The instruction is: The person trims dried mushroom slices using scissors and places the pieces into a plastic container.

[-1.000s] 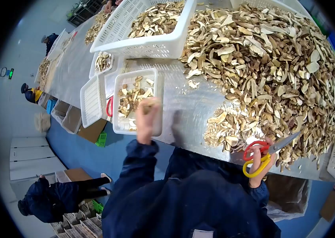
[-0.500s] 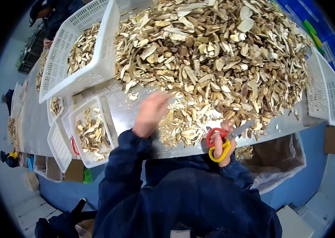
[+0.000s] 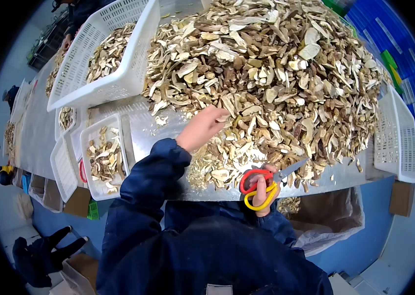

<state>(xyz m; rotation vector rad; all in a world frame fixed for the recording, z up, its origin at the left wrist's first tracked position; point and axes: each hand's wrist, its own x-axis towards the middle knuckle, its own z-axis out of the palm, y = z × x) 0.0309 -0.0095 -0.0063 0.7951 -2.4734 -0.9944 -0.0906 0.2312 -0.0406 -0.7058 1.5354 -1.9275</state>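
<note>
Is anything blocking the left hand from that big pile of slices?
Nothing that I can see. The left hand is right at the near edge of the pile, though I can't tell if it touches. The scissors, in the right hand, are off to the side, out of its way.

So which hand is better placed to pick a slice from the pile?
Probably the left hand: it reaches to the pile, and no tool shows in it, while the right hand holds the scissors.
</note>
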